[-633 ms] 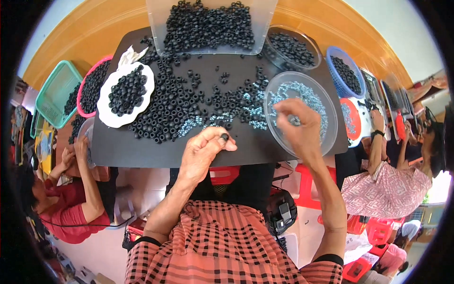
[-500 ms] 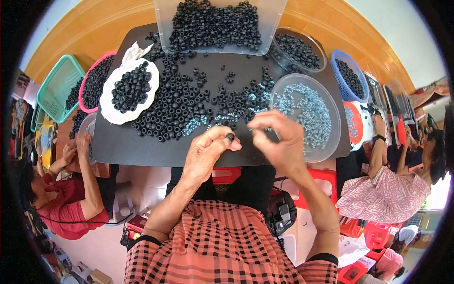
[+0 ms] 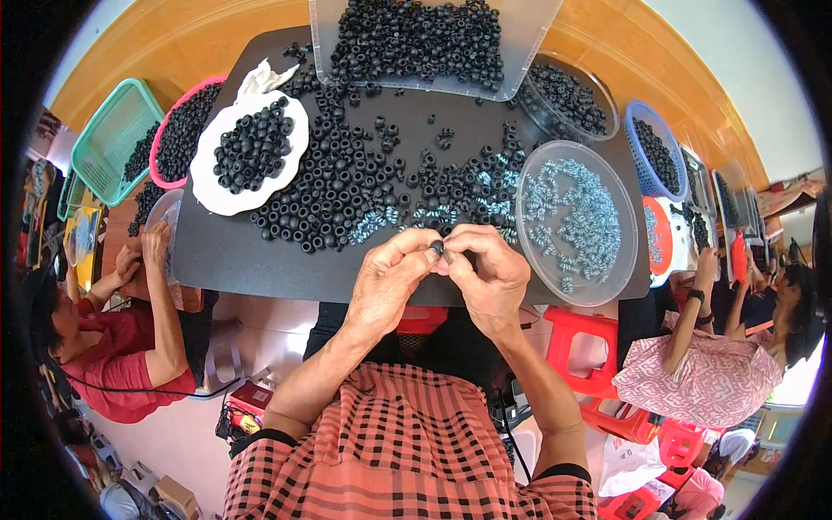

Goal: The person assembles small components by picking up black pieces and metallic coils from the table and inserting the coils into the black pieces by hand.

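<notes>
Blk bead (image 3: 437, 248) pinched betw. L hand (image 3: 383, 282) thumb + index; R hand (image 3: 492, 276) fingertips right at its side, grip unclear. Bead smallish, rounded. Bluish coils (image 3: 591, 224) in round clear plastic tub (image 3: 607, 284).

Black-checked coral shirt (image 3: 407, 451), black cuffs (image 3: 563, 471), dark trousers (image 3: 328, 324)

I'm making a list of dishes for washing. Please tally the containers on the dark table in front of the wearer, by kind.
Clear rectangular bin: 1
White wavy-edged plate: 1
Clear round bowl with black beads: 1
Clear round tub with pale-blue pieces: 1
Total: 4
</notes>
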`<state>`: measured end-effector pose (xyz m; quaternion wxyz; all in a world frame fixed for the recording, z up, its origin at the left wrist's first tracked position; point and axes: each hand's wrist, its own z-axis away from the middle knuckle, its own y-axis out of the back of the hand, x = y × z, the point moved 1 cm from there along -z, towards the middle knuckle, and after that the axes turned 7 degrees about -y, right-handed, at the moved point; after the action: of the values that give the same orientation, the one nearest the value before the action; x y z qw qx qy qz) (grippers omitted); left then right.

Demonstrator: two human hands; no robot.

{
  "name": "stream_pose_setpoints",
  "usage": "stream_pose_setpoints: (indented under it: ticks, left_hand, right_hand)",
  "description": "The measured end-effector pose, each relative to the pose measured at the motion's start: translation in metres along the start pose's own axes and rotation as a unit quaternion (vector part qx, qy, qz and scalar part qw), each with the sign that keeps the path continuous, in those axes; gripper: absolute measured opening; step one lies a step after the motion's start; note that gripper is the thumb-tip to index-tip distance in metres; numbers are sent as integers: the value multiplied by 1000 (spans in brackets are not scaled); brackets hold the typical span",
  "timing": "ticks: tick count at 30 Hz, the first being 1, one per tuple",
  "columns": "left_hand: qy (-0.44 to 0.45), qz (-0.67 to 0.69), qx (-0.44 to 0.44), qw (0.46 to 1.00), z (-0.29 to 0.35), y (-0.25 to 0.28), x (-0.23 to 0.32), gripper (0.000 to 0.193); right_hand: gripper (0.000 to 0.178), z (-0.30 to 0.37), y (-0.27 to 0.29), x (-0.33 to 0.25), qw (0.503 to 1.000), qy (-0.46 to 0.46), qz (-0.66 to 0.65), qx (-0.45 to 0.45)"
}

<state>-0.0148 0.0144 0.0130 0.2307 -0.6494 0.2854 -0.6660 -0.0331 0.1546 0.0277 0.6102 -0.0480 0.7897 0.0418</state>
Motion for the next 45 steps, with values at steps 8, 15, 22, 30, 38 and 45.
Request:
stream_pose_setpoints:
  ticks: [8, 15, 22, 30, 38, 45]
  left_hand:
    - [-10, -19, 12, 1000, 1, -1, 1, 20]
    - [3, 8, -11, 1000, 0, -5, 7, 22]
    - [13, 16, -13, 1000, 0, 3, 5, 22]
    - [62, -18, -35, 997, 0, 6, 13, 21]
    - [17, 19, 20, 999, 5, -1, 8, 20]
    - [-6, 93, -3, 996, 3, 12, 1, 20]
  right_hand:
    - [17, -1, 0, 3, 999, 43, 25, 3]
    - [26, -3, -2, -3, 998, 29, 49, -20]
    - [33, -1, -3, -6, 992, 32, 115, -38]
    - [33, -5, 1, -3, 990, 63, 97, -82]
    - [35, 0, -13, -15, 958, 132, 254, -16]
    - [24, -52, -2, -36, 927, 169, 335, -27]
